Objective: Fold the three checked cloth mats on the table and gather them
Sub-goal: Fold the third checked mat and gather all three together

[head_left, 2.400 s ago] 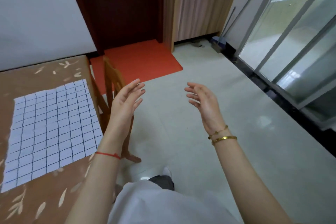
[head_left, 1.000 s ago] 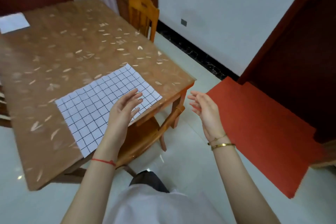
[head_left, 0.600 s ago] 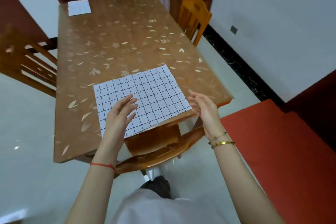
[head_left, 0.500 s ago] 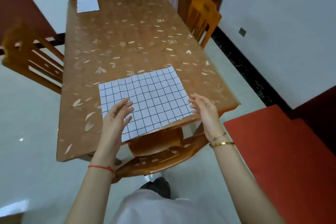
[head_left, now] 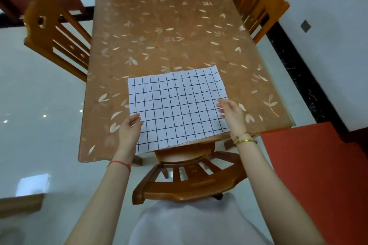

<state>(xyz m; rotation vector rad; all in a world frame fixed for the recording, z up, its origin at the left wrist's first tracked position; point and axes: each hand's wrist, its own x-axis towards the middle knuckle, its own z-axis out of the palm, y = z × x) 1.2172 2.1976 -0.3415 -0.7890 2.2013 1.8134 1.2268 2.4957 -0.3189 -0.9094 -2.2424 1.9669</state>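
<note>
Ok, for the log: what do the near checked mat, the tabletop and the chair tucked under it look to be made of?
Near checked mat: thin white cloth with a dark grid, matte; faint creases, near edge drooping over the table. Tabletop: brown leaf pattern with soft glare, probably a glossy cover or laminate; can't tell which. Chair: varnished orange-brown wood, with shine on its slats.

I see a brown table [head_left: 179, 26] with a leaf pattern on a pale glossy floor [head_left: 39, 95], wooden chairs at its left [head_left: 53, 36], right [head_left: 260, 4] and near [head_left: 189, 183] sides, a white wall [head_left: 328, 26], a red mat [head_left: 318, 165]
</note>
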